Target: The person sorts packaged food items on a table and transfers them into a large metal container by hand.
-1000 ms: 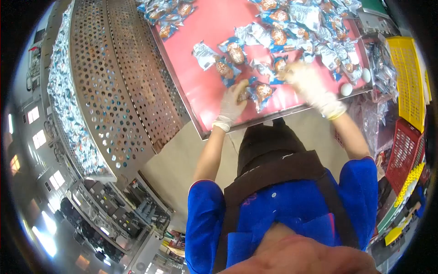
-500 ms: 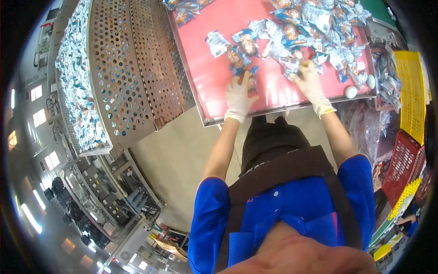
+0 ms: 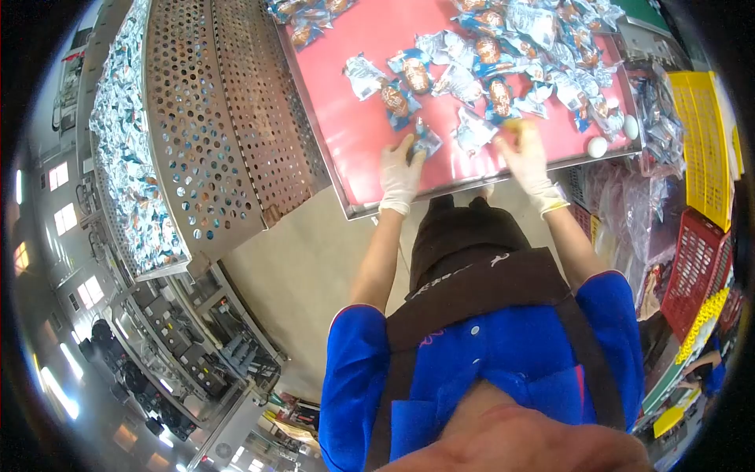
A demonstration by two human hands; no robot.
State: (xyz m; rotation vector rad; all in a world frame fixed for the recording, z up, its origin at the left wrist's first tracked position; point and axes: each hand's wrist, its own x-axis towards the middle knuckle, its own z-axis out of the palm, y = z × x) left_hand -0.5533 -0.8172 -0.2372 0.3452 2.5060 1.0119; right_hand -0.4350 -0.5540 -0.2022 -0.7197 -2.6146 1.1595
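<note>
On a pink tray table with a metal rim lie many blue-and-silver wrapped packets, most heaped at the upper right. My gloved left hand pinches the lower edge of a small packet near the front rim. Just right of it, a silver-white packet lies back side up. My gloved right hand is beside that packet, its fingers curled and apart, with nothing visible between them. Two white egg-like objects rest in the right corner.
A perforated metal chute stands at the left, next to a long trough of wrapped packets. Right of the tray are clear plastic bags, a yellow crate and a red crate. A person's blue sleeve shows far right.
My left hand has closed on a packet. My right hand has drawn back from the silver-white packet, which now lies nearer the front rim. The view has shifted a little.
</note>
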